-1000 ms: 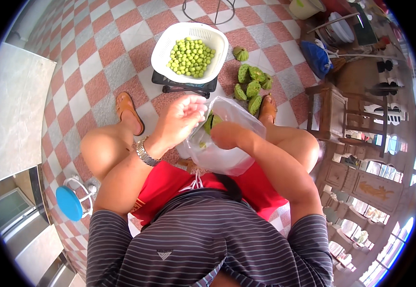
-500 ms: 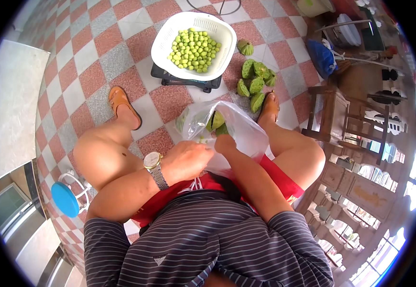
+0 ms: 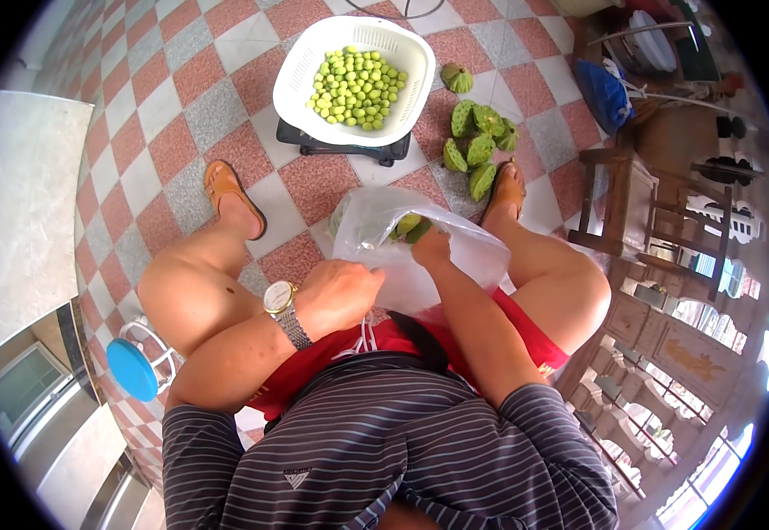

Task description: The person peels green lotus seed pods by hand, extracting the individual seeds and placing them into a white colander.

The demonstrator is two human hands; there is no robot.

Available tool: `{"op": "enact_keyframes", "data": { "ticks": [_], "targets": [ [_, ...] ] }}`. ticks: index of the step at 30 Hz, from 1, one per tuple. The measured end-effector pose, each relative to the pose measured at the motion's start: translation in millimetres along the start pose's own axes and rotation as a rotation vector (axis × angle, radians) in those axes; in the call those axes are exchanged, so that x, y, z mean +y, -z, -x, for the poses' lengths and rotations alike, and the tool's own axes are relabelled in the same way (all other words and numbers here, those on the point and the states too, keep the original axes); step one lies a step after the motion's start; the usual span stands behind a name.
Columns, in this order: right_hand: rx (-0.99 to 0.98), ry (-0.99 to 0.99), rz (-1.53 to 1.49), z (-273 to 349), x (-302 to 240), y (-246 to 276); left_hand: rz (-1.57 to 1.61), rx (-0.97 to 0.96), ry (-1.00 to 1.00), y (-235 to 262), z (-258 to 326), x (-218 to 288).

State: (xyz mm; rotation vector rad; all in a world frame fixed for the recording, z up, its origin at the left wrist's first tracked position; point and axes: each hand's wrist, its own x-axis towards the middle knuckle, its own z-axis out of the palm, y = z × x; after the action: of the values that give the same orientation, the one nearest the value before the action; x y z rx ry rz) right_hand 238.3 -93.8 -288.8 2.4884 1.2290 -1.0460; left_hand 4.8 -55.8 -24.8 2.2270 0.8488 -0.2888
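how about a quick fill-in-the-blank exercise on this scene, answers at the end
1. The basket that holds the green seeds is coloured ____.
2. The person's ____ hand is at the opening of the plastic bag.
3. The wristwatch is worn on the ____ wrist.
4. The stool has a round seat coloured ____.

Missing words: white; right; left; blue.

R hand (image 3: 432, 248) in plas. bag (image 3: 406, 287) w/ pods (image 3: 409, 224); L hand (image 3: 340, 296) nr. edge

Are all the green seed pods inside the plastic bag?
No, several green seed pods lie on the tiled floor near the right foot.
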Motion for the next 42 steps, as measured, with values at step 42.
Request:
{"op": "enact_keyframes", "data": {
  "ticks": [42],
  "targets": [
    [0.010,0.418,0.432,13.9,7.1,1.8,0.005,-0.139,0.019,7.0,-10.8,3.1]
  ]
}}
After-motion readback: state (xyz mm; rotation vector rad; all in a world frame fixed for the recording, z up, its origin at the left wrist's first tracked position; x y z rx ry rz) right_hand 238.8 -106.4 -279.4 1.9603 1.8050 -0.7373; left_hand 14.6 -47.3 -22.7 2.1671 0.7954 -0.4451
